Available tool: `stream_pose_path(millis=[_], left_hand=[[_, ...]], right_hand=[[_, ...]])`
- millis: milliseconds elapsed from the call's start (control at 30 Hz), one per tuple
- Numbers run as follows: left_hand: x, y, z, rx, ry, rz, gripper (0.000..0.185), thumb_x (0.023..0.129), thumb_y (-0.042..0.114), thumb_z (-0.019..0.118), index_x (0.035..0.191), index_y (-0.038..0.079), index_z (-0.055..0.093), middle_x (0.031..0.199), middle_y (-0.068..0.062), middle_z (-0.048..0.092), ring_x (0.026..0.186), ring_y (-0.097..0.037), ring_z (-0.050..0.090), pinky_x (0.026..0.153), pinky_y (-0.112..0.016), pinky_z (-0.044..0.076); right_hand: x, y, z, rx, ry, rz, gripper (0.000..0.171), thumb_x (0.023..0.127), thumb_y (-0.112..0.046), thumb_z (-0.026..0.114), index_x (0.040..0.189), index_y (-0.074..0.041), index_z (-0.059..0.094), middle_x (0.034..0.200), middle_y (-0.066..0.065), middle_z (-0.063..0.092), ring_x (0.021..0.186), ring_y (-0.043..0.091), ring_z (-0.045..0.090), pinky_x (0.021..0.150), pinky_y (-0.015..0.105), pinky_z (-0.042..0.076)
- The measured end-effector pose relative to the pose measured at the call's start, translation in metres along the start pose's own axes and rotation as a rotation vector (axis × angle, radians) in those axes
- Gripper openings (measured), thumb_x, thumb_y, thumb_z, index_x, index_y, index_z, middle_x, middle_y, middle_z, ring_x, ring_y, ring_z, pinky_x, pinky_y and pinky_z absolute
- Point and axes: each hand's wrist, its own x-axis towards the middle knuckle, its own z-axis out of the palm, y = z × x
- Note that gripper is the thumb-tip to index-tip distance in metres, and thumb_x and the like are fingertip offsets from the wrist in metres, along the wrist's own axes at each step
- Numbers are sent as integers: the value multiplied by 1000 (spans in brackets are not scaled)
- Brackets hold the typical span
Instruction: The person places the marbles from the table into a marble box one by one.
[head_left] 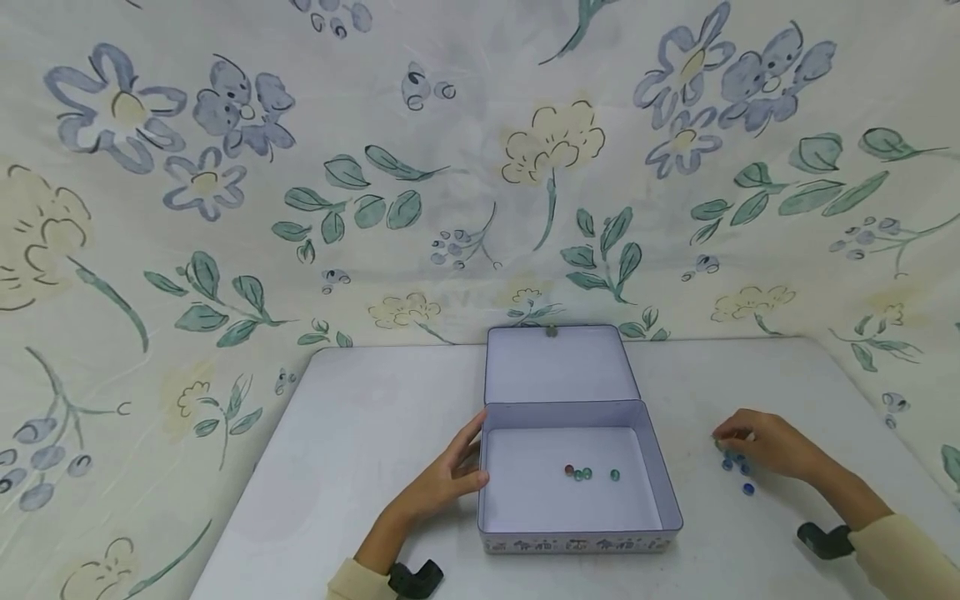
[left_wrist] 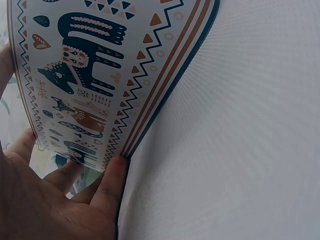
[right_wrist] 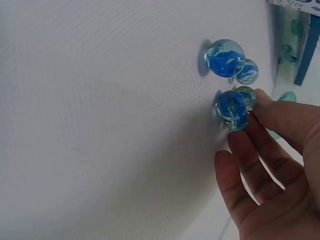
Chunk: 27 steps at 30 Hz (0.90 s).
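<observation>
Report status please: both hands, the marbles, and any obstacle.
Left hand flat against tin box, open. Right hand over loose blue marbles on table, fingers touching them. Four marbles inside box. Nothing in the way.

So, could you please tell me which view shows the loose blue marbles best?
The right wrist view: the blue marbles fill it, sharp, beside the right hand's fingers. The head view shows small dots; the left wrist view shows none.

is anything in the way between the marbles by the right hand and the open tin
Only the tin's own side wall. The blue glass marbles lie on the white table under the right hand, and the bare strip to the open white metal tin is free; they must go over its rim.
</observation>
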Motion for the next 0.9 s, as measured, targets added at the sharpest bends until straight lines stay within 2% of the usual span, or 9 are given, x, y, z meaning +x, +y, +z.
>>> stream_pose_path(millis=[500, 900], left_hand=[[0, -3, 0, 4, 5, -10, 84, 97, 30, 63, 161, 34, 8, 170, -10, 0, 151, -52, 14, 117, -61, 33], [-1, -2, 0, 4, 1, -10, 84, 97, 29, 63, 161, 34, 7, 170, -10, 0, 151, -51, 13, 118, -60, 32]], right_hand=[[0, -1, 4, -2, -2, 22, 10, 89, -8, 71, 99, -11, 72, 91, -7, 67, 80, -2, 55, 67, 20, 51], [2, -4, -2, 14, -18, 84, 13, 91, -12, 71, 103, -8, 70, 94, -2, 71, 84, 10, 62, 66, 22, 51]])
